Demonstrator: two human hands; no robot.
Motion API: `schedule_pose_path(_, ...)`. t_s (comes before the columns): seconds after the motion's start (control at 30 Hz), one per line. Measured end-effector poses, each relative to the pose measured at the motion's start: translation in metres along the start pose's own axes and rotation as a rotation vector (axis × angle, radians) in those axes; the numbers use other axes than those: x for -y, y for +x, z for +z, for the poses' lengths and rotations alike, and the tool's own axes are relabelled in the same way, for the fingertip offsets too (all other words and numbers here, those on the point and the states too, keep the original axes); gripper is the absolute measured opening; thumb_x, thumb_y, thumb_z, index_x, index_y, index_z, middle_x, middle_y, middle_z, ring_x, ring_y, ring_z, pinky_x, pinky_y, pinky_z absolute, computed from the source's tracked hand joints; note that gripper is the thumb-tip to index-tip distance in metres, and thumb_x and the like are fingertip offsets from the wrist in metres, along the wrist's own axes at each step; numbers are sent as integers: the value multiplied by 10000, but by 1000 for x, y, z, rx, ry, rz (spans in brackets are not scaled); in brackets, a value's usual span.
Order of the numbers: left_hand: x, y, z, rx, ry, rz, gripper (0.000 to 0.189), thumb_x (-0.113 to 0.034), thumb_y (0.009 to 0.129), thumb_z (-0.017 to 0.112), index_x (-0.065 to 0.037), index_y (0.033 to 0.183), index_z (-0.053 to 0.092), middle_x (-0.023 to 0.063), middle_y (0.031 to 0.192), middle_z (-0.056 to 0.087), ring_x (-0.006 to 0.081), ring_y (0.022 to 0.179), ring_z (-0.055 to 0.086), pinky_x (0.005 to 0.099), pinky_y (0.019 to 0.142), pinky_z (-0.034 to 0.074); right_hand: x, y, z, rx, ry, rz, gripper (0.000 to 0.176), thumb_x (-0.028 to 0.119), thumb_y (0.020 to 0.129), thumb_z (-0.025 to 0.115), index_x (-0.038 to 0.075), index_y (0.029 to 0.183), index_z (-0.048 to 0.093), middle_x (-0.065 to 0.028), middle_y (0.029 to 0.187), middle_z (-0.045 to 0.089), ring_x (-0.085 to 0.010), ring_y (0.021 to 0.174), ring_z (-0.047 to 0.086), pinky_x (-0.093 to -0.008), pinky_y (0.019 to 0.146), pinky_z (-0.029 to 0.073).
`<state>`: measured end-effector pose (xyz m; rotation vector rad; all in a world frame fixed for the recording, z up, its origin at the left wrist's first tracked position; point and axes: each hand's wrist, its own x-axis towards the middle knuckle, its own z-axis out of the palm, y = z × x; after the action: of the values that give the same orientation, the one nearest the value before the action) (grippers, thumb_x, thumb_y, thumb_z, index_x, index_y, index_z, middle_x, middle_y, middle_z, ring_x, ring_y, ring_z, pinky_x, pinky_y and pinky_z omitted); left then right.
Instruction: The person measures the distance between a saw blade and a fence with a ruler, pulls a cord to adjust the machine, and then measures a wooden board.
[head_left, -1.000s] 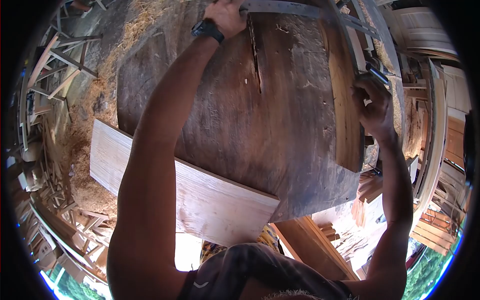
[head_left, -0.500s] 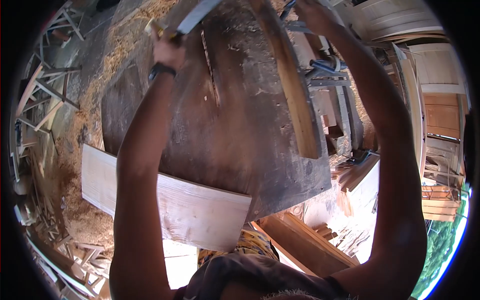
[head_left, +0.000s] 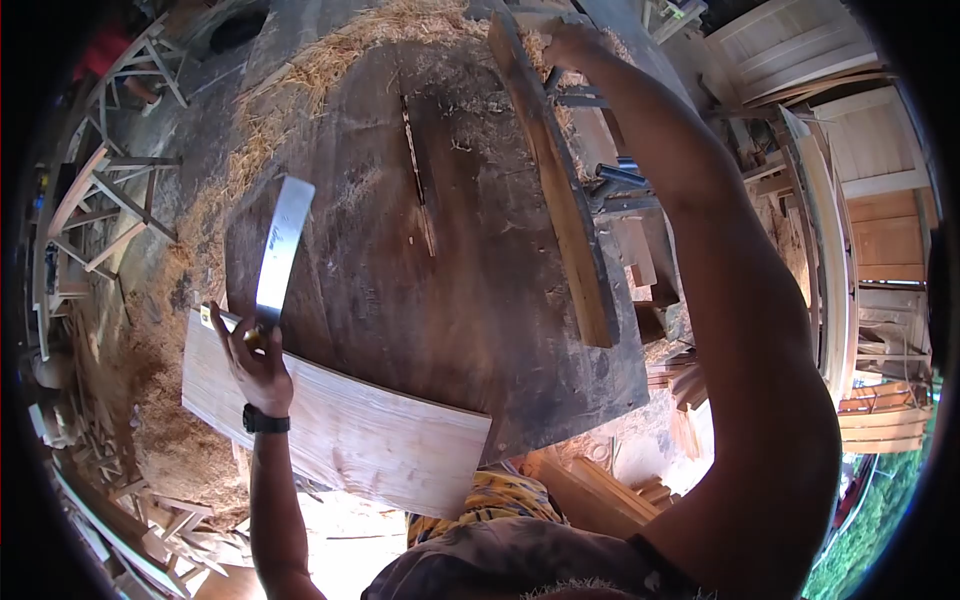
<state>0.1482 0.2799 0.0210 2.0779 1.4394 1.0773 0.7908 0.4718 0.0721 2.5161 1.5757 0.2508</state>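
My left hand [head_left: 262,375] is closed on what looks like a try square [head_left: 285,245], its broad metal blade pointing away over the bench. The yellow-marked end of its stock is at the far left corner of a pale wooden board [head_left: 390,440], which lies across the bench's near edge. My right hand [head_left: 578,48] reaches to the far end of a long wooden beam [head_left: 560,190]; its fingers are too small and shadowed to make out. Blue metal clamp parts [head_left: 622,175] lie below my right forearm.
The dark, worn workbench [head_left: 400,300] has a long slot and is strewn with wood shavings [head_left: 330,60] at its far side. Wooden trestles [head_left: 120,200] stand at left. Panelled doors [head_left: 870,140] and stacked boards lean at right. A person in red is partly visible at upper left.
My left hand has come back toward me with the try square, from the far side of the bench to the pale board. My right hand has shifted slightly left.
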Motion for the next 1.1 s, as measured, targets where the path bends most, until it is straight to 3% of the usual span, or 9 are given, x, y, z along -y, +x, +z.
schedule_pose_path(0.17,2,-27,13,-116,19,-30,308,-80,907,661,-7,1188,555,282,1555,270,251,896,643,275,635,509,-2,11,3,-64,228,106,492,404,836,610,91,1213,658,-198,1172,673,-354,1121,642,-517,906,513)
schedule_pose_path(0.3,-3,-26,15,-134,49,-67,309,-79,904,661,-3,1186,560,283,1552,276,260,907,647,287,628,502,1,5,-16,343,407,187,380,396,860,641,52,1019,660,-195,906,707,-353,845,699,-520,779,507)
schedule_pose_path(0.37,2,-23,17,-181,70,18,292,-108,927,642,-15,1190,559,257,1545,307,213,816,625,297,620,499,-24,36,29,-124,-46,-430,323,333,852,666,33,971,673,-154,883,707,-285,795,698,-447,735,524)
schedule_pose_path(0.43,4,-21,18,-196,74,21,290,-88,926,635,-10,1194,555,265,1531,321,213,799,623,302,627,503,-32,42,58,-210,102,-492,300,299,848,673,19,957,670,-136,869,705,-254,800,697,-418,719,524)
schedule_pose_path(0.6,6,-23,16,-135,103,-30,321,-78,893,658,-33,1189,544,298,1544,278,405,1179,567,374,806,530,-18,32,62,443,1465,274,333,227,789,787,11,997,641,-98,923,666,-190,736,624,-356,639,487)
schedule_pose_path(0.77,3,-22,20,-136,76,-74,316,-65,896,644,-49,1194,537,295,1550,270,411,1184,576,364,793,539,20,23,59,-119,2071,1186,395,267,787,808,28,1046,630,-78,929,641,-231,736,601,-356,641,485)
schedule_pose_path(0.87,3,-22,18,-120,53,-130,298,-63,904,635,-53,1185,539,303,1539,284,397,1150,598,356,766,540,35,9,43,-180,1659,1104,362,300,926,557,26,1131,678,-144,1056,706,-305,969,675,-424,841,528)
schedule_pose_path(0.93,1,-19,19,-152,108,-94,288,-65,906,633,-51,1178,539,304,1533,294,386,1131,606,356,758,539,30,-2,46,-430,799,625,441,414,937,510,47,1074,713,-166,1065,712,-364,1001,667,-436,903,512)
schedule_pose_path(1.1,2,-22,17,-172,74,-102,313,-54,902,633,-33,1199,537,290,1517,332,277,936,664,309,666,515,-15,-3,49,-180,420,-163,629,604,912,452,36,882,721,-254,926,683,-446,950,647,-528,842,497)
